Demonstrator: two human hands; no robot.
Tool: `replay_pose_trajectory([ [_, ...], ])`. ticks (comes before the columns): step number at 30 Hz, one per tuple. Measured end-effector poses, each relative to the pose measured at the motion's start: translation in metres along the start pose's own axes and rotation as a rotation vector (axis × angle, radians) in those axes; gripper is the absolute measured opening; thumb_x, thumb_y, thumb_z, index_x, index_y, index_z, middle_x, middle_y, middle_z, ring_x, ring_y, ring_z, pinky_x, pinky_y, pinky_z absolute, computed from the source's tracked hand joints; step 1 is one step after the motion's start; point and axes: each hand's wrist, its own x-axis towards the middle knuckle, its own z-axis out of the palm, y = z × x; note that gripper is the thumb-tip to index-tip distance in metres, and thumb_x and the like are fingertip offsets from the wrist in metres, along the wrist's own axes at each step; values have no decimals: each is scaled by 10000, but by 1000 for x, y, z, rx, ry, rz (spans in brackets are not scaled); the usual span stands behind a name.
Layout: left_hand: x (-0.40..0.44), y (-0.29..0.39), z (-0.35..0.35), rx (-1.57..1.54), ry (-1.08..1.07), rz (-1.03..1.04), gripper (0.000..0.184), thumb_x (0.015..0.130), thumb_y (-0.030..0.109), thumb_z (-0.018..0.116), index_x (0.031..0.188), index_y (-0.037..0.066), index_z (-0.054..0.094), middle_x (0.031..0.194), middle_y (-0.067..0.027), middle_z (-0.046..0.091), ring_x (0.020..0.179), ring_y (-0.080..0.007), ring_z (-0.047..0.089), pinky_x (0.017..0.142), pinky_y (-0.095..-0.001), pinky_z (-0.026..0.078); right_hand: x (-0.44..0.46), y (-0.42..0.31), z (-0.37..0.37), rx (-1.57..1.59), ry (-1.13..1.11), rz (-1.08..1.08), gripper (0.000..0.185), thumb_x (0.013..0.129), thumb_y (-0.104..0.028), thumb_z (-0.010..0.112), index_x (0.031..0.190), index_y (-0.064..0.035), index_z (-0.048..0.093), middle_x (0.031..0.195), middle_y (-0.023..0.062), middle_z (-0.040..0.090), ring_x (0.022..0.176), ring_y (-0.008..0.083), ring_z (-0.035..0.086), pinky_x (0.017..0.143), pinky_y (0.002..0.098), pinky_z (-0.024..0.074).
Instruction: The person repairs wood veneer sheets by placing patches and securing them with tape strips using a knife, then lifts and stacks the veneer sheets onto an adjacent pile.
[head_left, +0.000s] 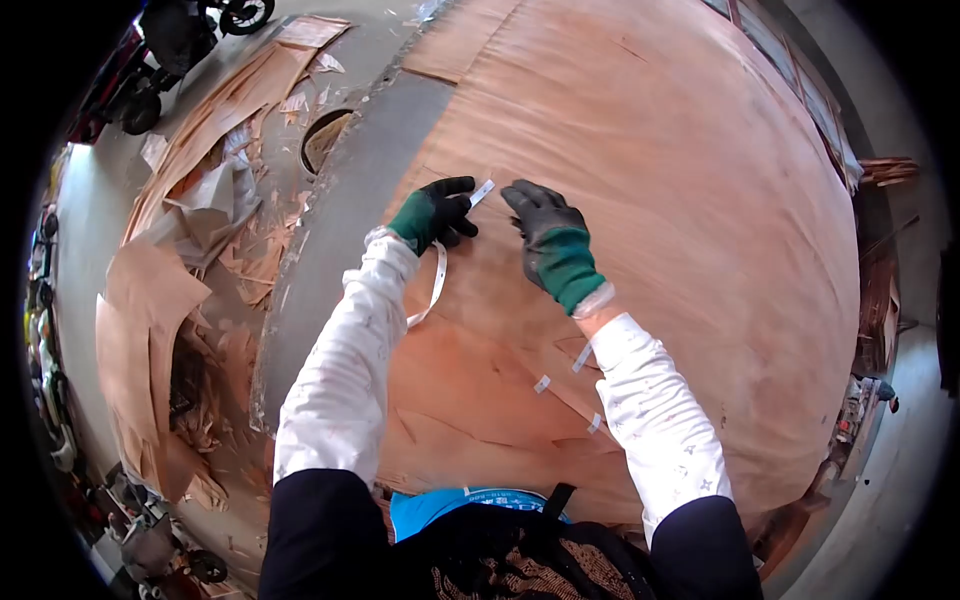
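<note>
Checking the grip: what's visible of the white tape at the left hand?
The white tape is a thin, flexible-looking strip with small dark marks; paper or plastic is unclear. The gloved left hand grips it: a short end sticks out forward, and a longer length curves back above the brown sheet to the white sleeve, where it disappears.

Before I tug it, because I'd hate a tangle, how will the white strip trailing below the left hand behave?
The white strip is probably floppy, since it trails in a curve below the left hand. It looks narrow and thin, so likely very light. It may cling: similar short pieces seem to lie flat on the wood sheet.
</note>
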Motion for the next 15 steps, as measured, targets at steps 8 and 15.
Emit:
replay_pose_trajectory([
  [8,-26,13,13,334,172,19,420,916,231,615,1302,81,545,821,-79,684,613,-168,657,466,-264,486,16,-2,80,-309,-47,-176,453,817,-255,605,1249,-124,569,1345,103,521,1242,277,455,816,403,476],
  [15,-53,95,-44,883,432,-42,205,908,271,628,842,78,615,658,-35,597,562,-127,595,429,-287,400,19,-11,79,-489,-239,-128,403,910,-212,492,1302,-123,523,1404,102,463,1300,286,404,806,406,466],
])
